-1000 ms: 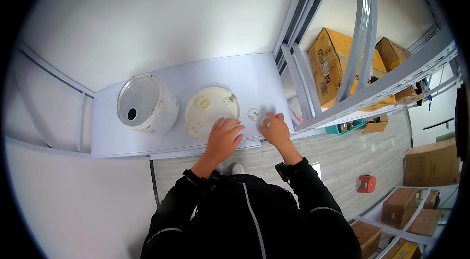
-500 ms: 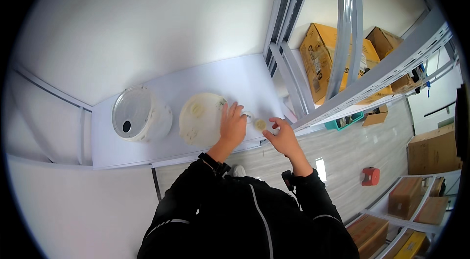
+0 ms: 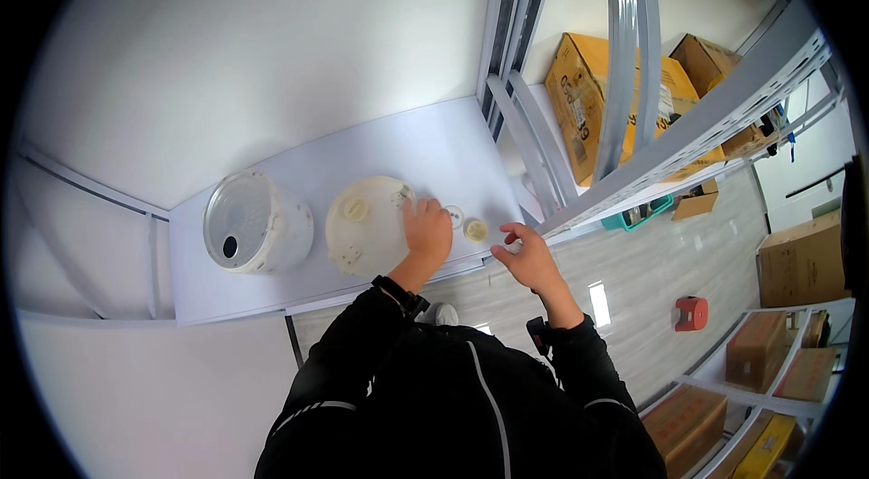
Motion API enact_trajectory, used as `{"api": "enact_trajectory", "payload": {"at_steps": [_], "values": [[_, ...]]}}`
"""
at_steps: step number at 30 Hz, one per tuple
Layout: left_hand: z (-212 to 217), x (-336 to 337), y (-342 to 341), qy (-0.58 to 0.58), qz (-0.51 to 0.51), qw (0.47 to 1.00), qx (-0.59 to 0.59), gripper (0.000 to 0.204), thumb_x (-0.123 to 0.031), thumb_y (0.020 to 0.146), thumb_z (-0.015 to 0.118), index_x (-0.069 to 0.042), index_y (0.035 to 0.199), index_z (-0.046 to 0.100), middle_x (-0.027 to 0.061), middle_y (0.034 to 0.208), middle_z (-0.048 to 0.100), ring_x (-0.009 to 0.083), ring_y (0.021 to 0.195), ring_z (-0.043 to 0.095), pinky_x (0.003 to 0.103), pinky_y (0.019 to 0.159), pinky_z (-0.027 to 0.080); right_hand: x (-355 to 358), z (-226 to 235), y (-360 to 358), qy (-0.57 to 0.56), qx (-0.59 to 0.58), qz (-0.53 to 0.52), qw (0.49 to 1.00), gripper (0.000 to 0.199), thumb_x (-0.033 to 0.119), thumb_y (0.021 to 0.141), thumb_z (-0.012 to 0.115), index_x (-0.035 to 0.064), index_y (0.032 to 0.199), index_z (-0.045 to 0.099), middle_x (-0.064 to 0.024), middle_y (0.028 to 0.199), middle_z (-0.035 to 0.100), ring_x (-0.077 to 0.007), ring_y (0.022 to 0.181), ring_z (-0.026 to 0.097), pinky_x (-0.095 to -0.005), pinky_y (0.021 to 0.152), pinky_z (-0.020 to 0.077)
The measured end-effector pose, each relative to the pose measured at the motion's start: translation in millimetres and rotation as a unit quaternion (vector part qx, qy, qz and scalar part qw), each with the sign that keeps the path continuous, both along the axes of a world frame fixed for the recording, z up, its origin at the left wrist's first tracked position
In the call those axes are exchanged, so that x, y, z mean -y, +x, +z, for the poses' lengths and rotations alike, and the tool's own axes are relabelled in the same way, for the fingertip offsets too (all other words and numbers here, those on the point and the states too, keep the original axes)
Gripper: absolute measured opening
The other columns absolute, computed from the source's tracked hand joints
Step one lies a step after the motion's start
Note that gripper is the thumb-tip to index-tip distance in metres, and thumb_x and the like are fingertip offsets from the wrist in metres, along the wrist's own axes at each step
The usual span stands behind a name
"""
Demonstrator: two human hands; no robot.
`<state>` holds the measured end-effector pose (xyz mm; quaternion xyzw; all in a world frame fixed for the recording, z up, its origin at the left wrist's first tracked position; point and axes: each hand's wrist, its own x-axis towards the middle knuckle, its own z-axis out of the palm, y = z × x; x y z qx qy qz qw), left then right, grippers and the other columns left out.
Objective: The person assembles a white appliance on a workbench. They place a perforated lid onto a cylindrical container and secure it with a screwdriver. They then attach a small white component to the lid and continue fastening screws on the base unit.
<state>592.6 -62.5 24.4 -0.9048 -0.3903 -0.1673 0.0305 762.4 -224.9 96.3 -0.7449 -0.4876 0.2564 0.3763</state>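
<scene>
A large round, translucent off-white lid (image 3: 367, 239) lies on the pale tabletop, with a small yellowish round cap (image 3: 357, 210) on its upper left part. At the lid's right edge, my left hand (image 3: 428, 233) has its fingers curled on the rim; the fingertips are partly hidden. Just right of that hand are a small clear-white round piece (image 3: 455, 217) and a yellowish round piece (image 3: 475, 230). My right hand (image 3: 531, 264) hovers right of the yellowish piece, thumb and fingers apart, holding nothing. To the lid's left is a whitish translucent bucket (image 3: 285, 230) with a dark round hole.
The pale tabletop (image 3: 434, 139) meets a white wall behind. Grey metal shelving (image 3: 625, 71) rises at the right, holding a large yellow carton (image 3: 579, 108). Farther right on the floor are a turquoise crate (image 3: 638, 215) and a red stool (image 3: 691, 314). Brown cartons (image 3: 759, 352) fill a lower-right shelf.
My left hand's fingers have gone from stretched out to curled at the lid's edge. My right hand has drawn slightly away from the yellowish piece. The whole view has shifted a little.
</scene>
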Motion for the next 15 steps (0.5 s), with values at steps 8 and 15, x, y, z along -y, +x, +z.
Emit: {"api": "enact_trajectory", "payload": {"at_steps": [8,15], "values": [[-3,-10,-9,0.014,-0.053,0.995,0.086,0.010,-0.011,0.081,0.067,-0.011,0.079,0.077,0.0035,0.102,0.068,0.0259,0.107,0.060,0.044,0.102,0.046,-7,4,-1,-0.015,-0.015,-0.007,1.000,0.047,0.024,0.086,0.085,0.0040,0.125,0.069,-0.0145,0.103,0.071,-0.0295,0.093,0.068,-0.0400,0.083,0.0538],[0,-13,-18,-0.015,-0.074,0.995,0.066,0.008,-0.012,0.083,0.071,-0.012,0.085,0.079,0.0021,0.106,0.070,0.0252,0.109,0.062,0.045,0.102,0.047,-15,3,-5,-0.014,-0.022,0.004,1.000,0.047,0.024,0.085,0.085,0.0036,0.124,0.069,-0.0145,0.103,0.071,-0.0317,0.094,0.069,-0.0409,0.084,0.0543]]}}
